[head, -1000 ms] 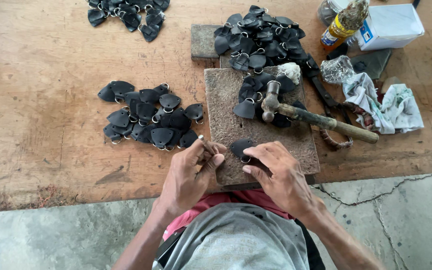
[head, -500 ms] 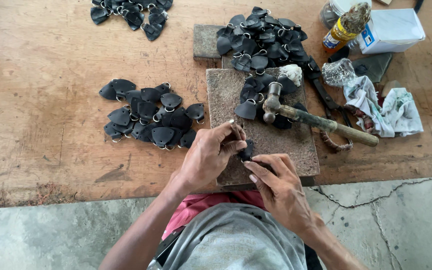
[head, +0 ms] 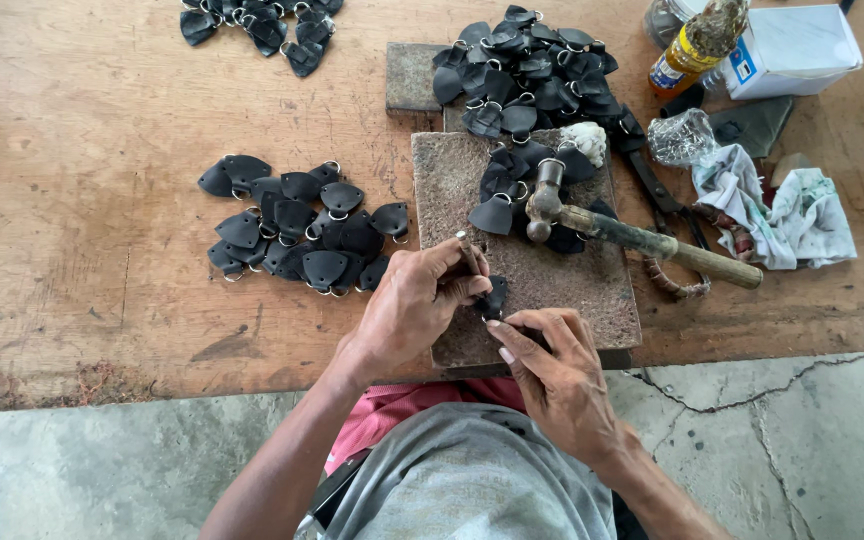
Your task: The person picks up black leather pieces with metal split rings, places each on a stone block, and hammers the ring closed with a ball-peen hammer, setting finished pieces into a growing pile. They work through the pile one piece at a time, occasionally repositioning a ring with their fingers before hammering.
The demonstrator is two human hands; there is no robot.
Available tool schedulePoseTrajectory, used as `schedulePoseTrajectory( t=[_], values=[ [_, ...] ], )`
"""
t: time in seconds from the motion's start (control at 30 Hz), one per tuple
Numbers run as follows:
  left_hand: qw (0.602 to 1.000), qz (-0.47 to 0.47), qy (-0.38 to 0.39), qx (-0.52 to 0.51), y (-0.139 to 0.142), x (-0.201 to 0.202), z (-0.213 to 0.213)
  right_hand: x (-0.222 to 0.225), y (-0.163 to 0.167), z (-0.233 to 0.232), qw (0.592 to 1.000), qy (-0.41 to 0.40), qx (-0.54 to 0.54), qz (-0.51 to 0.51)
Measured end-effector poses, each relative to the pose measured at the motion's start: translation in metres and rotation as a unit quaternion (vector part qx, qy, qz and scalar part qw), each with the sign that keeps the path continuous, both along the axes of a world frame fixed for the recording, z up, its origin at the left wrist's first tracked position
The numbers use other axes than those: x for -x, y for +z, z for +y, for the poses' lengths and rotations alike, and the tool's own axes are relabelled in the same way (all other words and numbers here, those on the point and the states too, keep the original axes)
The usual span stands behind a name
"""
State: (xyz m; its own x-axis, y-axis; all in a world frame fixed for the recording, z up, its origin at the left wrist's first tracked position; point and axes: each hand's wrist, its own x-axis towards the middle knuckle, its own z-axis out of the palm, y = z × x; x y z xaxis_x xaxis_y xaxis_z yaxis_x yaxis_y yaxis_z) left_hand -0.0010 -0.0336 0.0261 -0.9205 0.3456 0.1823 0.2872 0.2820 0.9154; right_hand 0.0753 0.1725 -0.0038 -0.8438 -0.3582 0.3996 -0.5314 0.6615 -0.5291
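A person is sitting at a worn wooden workbench (head: 72, 200), seen from above. Their left hand (head: 412, 300) is gripping a slim metal punch (head: 468, 250) upright, its tip resting on a small black leather tab (head: 493, 298). Their right hand (head: 550, 372) is pinching the near edge of that tab, pressing it flat on a rough stone block (head: 552, 280) at the bench's front edge.

A hammer (head: 632, 235) is lying across the block just beyond the hands, its head resting against a few more tabs. A pile of finished-looking black tabs with metal rings (head: 297, 235) is sitting to the left, a larger heap (head: 527, 70) is behind the block, and rags (head: 782, 210), a bottle (head: 697, 45) and a white box (head: 797, 45) are lying to the right.

Judging the risk: the punch looks slightly tilted, so a strike could make it skid and mark the leather off-centre, and the right fingertips are lying very near the tip, where a slip could catch them.

Compared with a second earlier, the left hand has moved right, from beside the tab onto it, bringing the punch over the leather; the hammer is unmoved.
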Motion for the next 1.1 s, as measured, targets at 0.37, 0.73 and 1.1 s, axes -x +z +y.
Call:
schedulePoseTrajectory(
  t=[0.37,0.73,1.1],
  values=[
    [0.999,0.035,0.003,-0.002,-0.002,-0.004,0.005,0.000,-0.016,0.007,1.000,0.011,-0.012,0.006],
    [0.995,0.100,0.019,0.004,-0.001,-0.014,0.012,0.083,0.005,0.065,0.983,-0.110,-0.141,0.038],
    [0.990,0.127,0.050,0.017,-0.008,-0.024,0.017,0.113,0.019,0.066,0.976,-0.097,-0.192,-0.016]
  ],
)
